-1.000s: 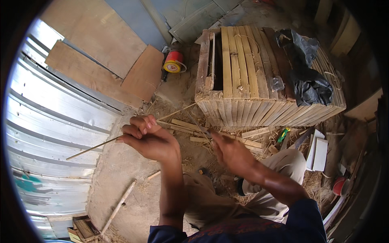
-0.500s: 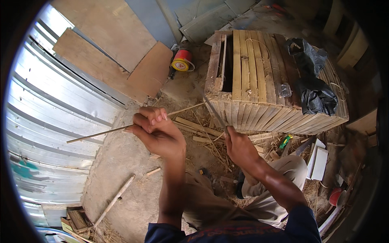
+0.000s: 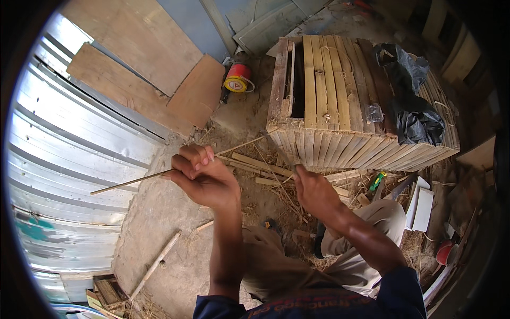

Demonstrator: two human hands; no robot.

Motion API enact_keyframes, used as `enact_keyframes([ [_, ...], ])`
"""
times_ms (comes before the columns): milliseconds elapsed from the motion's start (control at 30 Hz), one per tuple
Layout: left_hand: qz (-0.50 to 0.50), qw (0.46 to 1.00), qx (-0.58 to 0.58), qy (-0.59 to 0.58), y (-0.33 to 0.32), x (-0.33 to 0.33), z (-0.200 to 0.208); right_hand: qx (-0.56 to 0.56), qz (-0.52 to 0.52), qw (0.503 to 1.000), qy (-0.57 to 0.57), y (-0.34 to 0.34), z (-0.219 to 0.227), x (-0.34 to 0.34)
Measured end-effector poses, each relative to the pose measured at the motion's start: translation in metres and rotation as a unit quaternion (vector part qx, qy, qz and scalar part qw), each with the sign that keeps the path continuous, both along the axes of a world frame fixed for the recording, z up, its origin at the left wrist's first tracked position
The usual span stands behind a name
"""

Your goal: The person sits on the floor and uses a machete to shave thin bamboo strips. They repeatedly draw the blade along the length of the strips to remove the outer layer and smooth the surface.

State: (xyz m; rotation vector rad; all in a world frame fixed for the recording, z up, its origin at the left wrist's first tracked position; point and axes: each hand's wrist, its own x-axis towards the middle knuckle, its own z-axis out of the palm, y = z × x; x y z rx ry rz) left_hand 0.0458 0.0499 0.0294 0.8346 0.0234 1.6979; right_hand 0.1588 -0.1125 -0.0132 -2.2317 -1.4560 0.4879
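My left hand point(image 3: 206, 178) is raised left of the middle, its fingers closed around a thin wooden stick point(image 3: 130, 183). That stick slants across the view, its far end rising to the right. In my right hand point(image 3: 319, 194) is a knife, with the fist wrapped around its handle. The knife's long, narrow blade point(image 3: 280, 150) points up and left, somewhat blurred. Its tip lies by the right end of the stick; whether the two touch I cannot tell.
A crate of wooden slats point(image 3: 340, 90) stands ahead, with black plastic bags point(image 3: 419, 125) on top. Cut strips point(image 3: 260, 162) and shavings litter the ground. Nearby are a red and yellow bucket point(image 3: 238, 78), a green-handled tool point(image 3: 377, 181) and a corrugated metal wall point(image 3: 74, 154) on the left.
The knife blade has shifted slightly, its tip now lower and nearer the stick's right end. My left hand keeps its grip on the stick, which has barely moved.
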Motion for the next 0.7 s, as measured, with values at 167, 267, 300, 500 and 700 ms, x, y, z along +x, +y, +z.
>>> enact_keyframes([
  [167,-0.02,0.999,0.026,0.014,0.007,-0.007,-0.006,0.127,0.153,0.978,0.065,-0.006,-0.009,-0.004],
  [267,-0.006,1.0,0.0,0.021,0.012,-0.011,-0.007,-0.035,0.024,0.994,-0.104,0.0,-0.031,0.011],
  [300,-0.002,1.0,-0.016,0.007,0.014,-0.012,-0.007,-0.043,-0.051,0.992,-0.105,0.003,-0.04,0.018],
  [500,0.009,0.999,-0.04,0.016,0.018,-0.014,-0.007,0.047,0.04,0.987,-0.15,0.001,-0.086,0.022],
  [700,0.037,0.997,-0.044,0.061,0.02,-0.016,-0.008,0.046,0.022,0.986,-0.16,0.002,-0.086,0.027],
])
